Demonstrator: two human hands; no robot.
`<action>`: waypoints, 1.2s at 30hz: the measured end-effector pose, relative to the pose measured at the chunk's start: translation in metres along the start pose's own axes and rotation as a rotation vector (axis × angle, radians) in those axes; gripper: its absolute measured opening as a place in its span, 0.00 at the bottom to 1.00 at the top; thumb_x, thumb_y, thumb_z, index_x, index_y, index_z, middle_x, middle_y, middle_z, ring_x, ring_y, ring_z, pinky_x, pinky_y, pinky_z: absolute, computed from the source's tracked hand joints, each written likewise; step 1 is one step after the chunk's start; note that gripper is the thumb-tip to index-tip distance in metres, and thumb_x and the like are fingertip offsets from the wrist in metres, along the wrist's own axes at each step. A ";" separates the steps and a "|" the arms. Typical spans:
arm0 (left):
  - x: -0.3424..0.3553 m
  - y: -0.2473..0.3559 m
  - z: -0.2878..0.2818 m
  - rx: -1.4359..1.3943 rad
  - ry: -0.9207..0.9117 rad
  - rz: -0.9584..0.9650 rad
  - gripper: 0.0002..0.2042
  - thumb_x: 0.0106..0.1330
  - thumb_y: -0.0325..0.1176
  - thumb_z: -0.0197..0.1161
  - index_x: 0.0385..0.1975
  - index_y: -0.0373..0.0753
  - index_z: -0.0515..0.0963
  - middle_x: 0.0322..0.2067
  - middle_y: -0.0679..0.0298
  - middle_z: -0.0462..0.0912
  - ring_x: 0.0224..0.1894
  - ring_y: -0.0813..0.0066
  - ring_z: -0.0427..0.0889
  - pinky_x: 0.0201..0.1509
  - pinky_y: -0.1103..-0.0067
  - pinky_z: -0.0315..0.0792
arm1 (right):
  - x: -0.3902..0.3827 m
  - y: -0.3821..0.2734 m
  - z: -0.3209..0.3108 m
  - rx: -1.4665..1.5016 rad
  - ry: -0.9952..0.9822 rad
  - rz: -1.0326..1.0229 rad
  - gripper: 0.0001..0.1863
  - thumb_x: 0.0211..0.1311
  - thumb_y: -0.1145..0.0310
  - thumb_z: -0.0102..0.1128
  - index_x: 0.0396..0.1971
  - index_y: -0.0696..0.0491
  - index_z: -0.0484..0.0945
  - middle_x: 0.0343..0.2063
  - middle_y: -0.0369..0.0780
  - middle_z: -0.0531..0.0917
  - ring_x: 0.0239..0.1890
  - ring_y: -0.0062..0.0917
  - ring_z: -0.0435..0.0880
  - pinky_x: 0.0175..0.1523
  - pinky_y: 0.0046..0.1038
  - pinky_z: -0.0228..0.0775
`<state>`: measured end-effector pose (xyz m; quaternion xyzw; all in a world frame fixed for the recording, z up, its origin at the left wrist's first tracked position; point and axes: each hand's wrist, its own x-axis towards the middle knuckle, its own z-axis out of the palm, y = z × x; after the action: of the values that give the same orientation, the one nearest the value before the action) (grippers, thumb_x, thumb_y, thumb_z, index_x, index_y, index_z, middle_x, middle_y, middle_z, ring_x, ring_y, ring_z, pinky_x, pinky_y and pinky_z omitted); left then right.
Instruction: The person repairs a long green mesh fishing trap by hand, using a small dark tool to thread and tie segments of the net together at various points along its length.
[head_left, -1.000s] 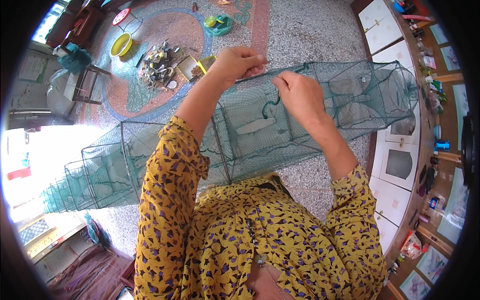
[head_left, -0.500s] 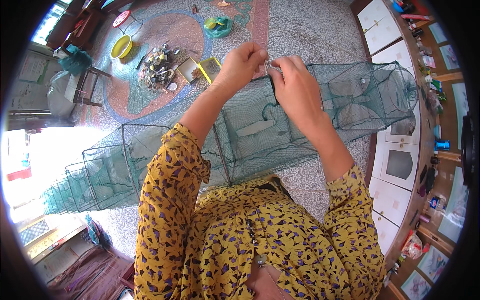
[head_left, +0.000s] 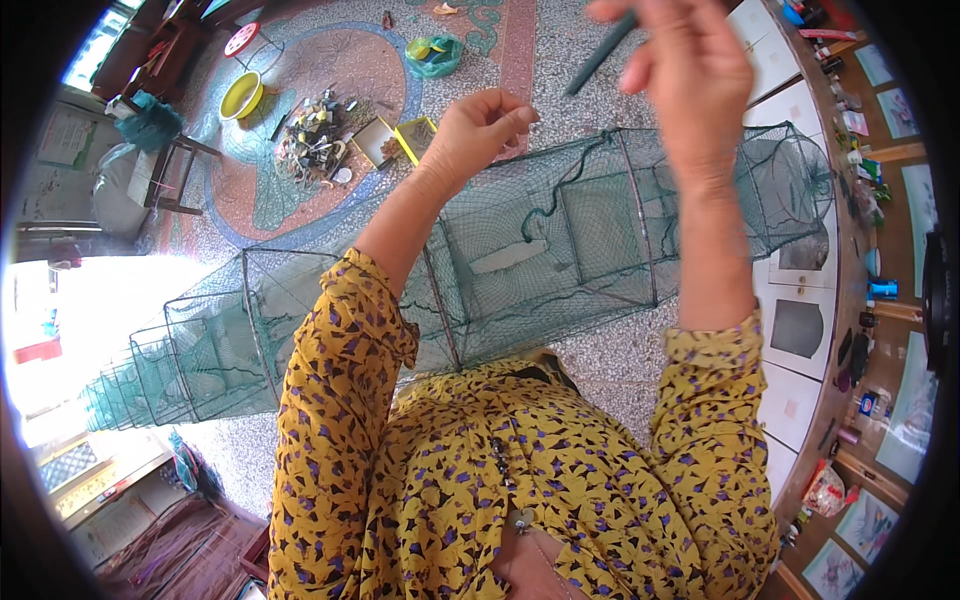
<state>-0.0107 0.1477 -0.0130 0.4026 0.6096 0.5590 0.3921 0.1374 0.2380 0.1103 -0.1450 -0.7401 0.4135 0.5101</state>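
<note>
A long green mesh fishing trap (head_left: 600, 225) with dark wire frames stretches across in front of me. My left hand (head_left: 485, 125) is closed in a pinch at the trap's far edge, thumb against forefinger. The netting appears to run up to those fingers, though the bit between them is too small to make out. Raised at the top right, away from the netting, my right hand (head_left: 690, 75) is smeared by motion. It grips a slim dark green stick-shaped tool (head_left: 602, 55), which points down and left. A dark green cord (head_left: 545, 212) lies along the mesh.
Beyond the trap are a heap of small odds and ends (head_left: 318, 140), a yellow box (head_left: 415, 138), a yellow basin (head_left: 242, 96) and a green plastic bag (head_left: 435, 55). White cabinets (head_left: 790, 350) line the right side. A dark stool (head_left: 175, 170) stands at the left.
My right hand has swung up and right, away from my left hand, carrying the stick-shaped tool. The left hand has barely moved and stays pinched.
</note>
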 end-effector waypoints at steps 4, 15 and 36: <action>0.004 -0.002 0.002 0.019 0.024 0.007 0.10 0.66 0.35 0.57 0.38 0.35 0.78 0.28 0.68 0.80 0.28 0.85 0.74 0.33 0.84 0.72 | 0.043 -0.023 -0.047 0.147 0.218 -0.202 0.12 0.69 0.63 0.48 0.32 0.54 0.77 0.23 0.38 0.82 0.09 0.07 0.65 0.12 0.10 0.52; -0.001 0.012 0.008 0.411 -0.345 0.341 0.09 0.67 0.36 0.58 0.40 0.40 0.79 0.33 0.72 0.79 0.38 0.82 0.74 0.44 0.82 0.69 | 0.106 0.110 -0.182 0.798 -0.509 0.360 0.11 0.69 0.61 0.49 0.32 0.52 0.75 0.21 0.32 0.77 0.10 0.07 0.62 0.12 0.10 0.47; 0.021 0.003 -0.012 -0.272 -0.061 -0.211 0.09 0.69 0.37 0.55 0.35 0.38 0.76 0.33 0.66 0.80 0.36 0.79 0.80 0.37 0.84 0.75 | -0.085 0.039 -0.004 -0.955 -0.677 0.251 0.11 0.57 0.62 0.55 0.22 0.53 0.79 0.21 0.44 0.81 0.28 0.42 0.81 0.32 0.41 0.72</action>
<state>-0.0296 0.1633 -0.0095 0.2962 0.5551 0.5795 0.5179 0.1703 0.2101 0.0271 -0.3047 -0.9427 0.1154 0.0713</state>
